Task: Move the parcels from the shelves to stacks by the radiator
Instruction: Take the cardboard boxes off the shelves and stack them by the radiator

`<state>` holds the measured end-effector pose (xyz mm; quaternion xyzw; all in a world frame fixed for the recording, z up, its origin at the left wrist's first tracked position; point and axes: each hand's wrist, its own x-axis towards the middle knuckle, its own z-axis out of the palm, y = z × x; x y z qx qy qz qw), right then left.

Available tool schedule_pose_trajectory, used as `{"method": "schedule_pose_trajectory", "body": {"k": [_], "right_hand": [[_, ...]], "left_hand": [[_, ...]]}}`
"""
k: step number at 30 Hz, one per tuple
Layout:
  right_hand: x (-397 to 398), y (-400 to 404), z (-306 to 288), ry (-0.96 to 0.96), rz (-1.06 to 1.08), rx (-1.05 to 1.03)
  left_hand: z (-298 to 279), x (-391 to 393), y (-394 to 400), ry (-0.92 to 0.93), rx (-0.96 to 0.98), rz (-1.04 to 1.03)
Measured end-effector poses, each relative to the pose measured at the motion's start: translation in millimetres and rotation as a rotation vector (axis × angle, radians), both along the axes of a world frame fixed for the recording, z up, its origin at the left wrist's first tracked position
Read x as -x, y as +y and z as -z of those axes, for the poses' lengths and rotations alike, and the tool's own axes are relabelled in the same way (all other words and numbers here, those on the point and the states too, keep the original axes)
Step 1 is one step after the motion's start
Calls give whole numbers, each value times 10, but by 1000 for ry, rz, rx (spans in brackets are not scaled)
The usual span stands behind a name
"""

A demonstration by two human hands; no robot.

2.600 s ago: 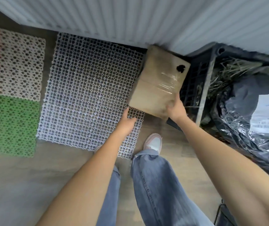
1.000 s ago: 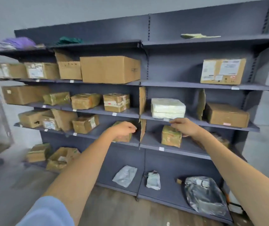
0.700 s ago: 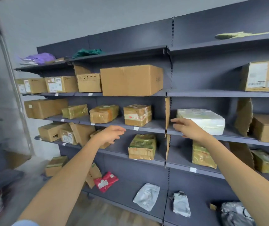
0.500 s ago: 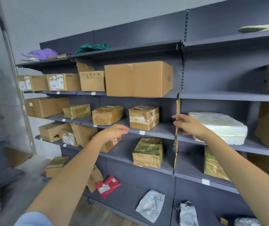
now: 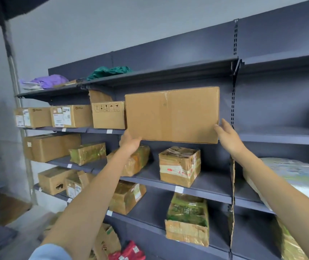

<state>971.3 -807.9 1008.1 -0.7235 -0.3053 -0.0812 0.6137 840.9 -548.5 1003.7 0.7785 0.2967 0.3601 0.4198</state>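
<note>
A large plain cardboard box (image 5: 171,114) stands on the upper shelf (image 5: 281,136) of the dark grey shelving, and its front hangs over the shelf's edge. My left hand (image 5: 130,142) grips the box's lower left corner, thumb under the bottom edge. My right hand (image 5: 226,135) lies against the lower right corner with its fingers straight along the side. Several more parcels fill the shelves: a labelled box (image 5: 108,115) right beside the big one, a taped box (image 5: 180,166) below it, and a green-wrapped parcel (image 5: 187,218) lower down.
A white wrapped bundle (image 5: 296,181) lies on the shelf under my right forearm. Torn cardboard dividers (image 5: 232,194) hang on the upright between the bays. Purple cloth (image 5: 48,81) and green cloth (image 5: 110,71) sit on the top shelf. A metal pole (image 5: 16,102) stands at the left.
I turned from the radiator and floor mats to the shelving and stepped close. Both hands rose from the middle shelf level to the big box's lower corners.
</note>
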Motion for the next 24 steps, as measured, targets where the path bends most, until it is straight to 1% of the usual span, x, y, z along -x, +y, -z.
{"method": "schedule_pose_trajectory", "body": {"k": [2, 5, 8, 11, 14, 18, 19, 22, 24], "right_hand": [[-65, 95, 12, -26, 13, 47], [-149, 159, -29, -23, 70, 30], [-226, 209, -49, 54, 151, -46], [-263, 331, -49, 168, 209, -135], [-215, 468, -51, 200, 310, -264], [-71, 568, 28, 137, 503, -388], [-31, 556, 73, 124, 542, -448], [90, 413, 156, 119, 611, -693], [128, 263, 186, 122, 591, -788]], "left_hand": [[-113, -112, 203, -93, 77, -65], [-284, -310, 500, -196, 196, 34], [-392, -455, 753, -124, 208, 179], [-520, -506, 1003, -168, 242, 280], [-594, -549, 1143, -233, 254, 338], [-491, -553, 1265, -301, 115, 226], [-447, -536, 1305, -335, 99, 200], [-347, -464, 1462, -447, 192, 188], [-305, -430, 1503, -501, 296, 272]]}}
